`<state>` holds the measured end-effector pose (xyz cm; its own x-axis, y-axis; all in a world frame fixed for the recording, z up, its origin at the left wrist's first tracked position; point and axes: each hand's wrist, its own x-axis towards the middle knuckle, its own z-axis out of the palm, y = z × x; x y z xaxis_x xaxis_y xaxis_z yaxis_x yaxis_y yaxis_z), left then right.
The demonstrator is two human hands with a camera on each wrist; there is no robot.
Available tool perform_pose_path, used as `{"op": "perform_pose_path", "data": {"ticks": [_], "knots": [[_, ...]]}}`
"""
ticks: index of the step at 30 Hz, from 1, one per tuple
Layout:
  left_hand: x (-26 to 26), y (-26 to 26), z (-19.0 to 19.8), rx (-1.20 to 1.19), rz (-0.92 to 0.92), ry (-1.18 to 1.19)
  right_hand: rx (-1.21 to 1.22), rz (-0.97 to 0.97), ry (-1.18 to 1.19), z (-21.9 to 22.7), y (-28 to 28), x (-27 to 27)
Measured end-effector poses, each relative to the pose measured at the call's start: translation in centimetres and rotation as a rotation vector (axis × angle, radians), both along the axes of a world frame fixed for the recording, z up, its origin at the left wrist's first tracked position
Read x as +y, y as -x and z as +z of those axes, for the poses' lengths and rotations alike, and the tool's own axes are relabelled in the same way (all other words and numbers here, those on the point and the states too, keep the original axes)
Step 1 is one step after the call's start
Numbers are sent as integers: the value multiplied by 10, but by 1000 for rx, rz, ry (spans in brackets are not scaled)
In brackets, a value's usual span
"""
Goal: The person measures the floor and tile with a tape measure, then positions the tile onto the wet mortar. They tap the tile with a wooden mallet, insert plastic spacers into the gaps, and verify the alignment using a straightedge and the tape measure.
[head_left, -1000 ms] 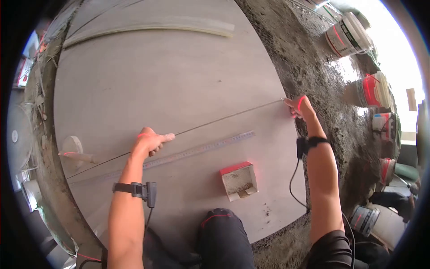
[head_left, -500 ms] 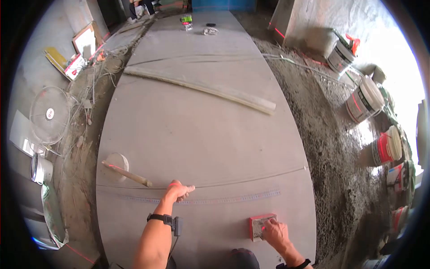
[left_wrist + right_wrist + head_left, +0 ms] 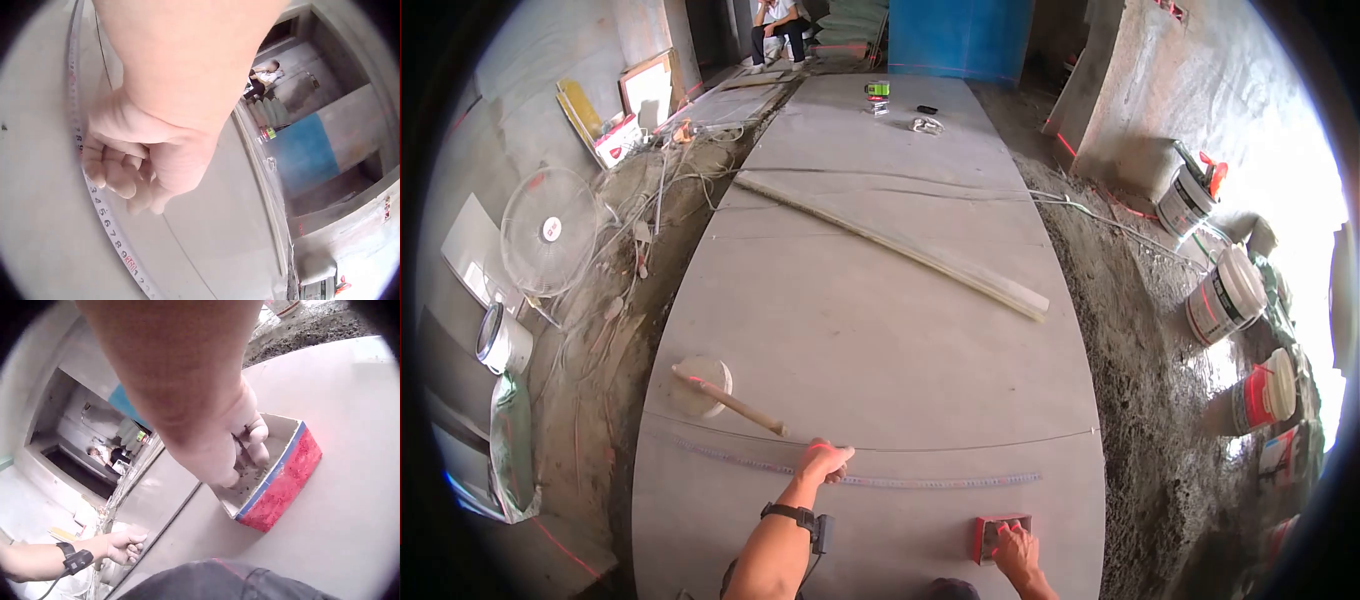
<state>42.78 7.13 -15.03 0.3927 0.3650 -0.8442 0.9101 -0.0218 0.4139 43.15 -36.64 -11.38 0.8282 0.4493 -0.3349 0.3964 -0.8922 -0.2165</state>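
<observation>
In the head view a thin dark string (image 3: 970, 449) crosses the grey slab (image 3: 880, 340) to a small pale piece at its right edge. My left hand (image 3: 825, 462) is on the string, and the left wrist view shows the left hand (image 3: 150, 144) with thumb and forefinger pinching it, other fingers curled. A printed measuring strip (image 3: 960, 483) lies nearer me. At the lower right, my right hand (image 3: 1018, 556) reaches into a small red box (image 3: 980, 540). Seen from the right wrist, the right hand's fingers (image 3: 257, 452) are loosely bent and apart among grey grit in the box (image 3: 284, 484).
A wooden-handled tool (image 3: 745, 408) rests across a round white disc (image 3: 718, 376) at the left. A long pale bar (image 3: 900, 250) lies diagonally farther away. Buckets (image 3: 1225, 295) line the rough wet ground on the right; a fan (image 3: 550, 230) stands left. A person sits far back.
My right hand has left the string's end at the slab's right edge and moved down into the red box. The left hand stays on the string. The head view has tilted up.
</observation>
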Motion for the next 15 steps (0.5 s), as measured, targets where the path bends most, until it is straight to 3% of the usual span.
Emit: {"op": "perform_pose_path", "data": {"ticks": [2, 3, 4, 5, 7, 10, 14, 15], "knots": [[-6, 8, -6, -30, -132, -194, -226, 92, -80, -12, -3, 1], [-7, 14, -13, -18, -181, -267, -191, 69, -51, -18, -4, 2], [-9, 26, -22, -73, -109, -232, -145, 60, -73, -28, -1, -3], [-18, 30, -2, -112, -26, -202, -48, 44, 38, -29, 0, -4], [-20, 47, -17, -202, 209, -22, -27, 31, 8, -19, 5, -2], [-31, 60, 1, -224, 226, -8, -30, 15, -21, -11, 7, 0], [-36, 72, 10, -225, 148, -29, 24, -7, 58, -7, 7, 2], [-38, 75, 11, -224, 26, -114, 24, -9, 59, -4, 8, 4]]}}
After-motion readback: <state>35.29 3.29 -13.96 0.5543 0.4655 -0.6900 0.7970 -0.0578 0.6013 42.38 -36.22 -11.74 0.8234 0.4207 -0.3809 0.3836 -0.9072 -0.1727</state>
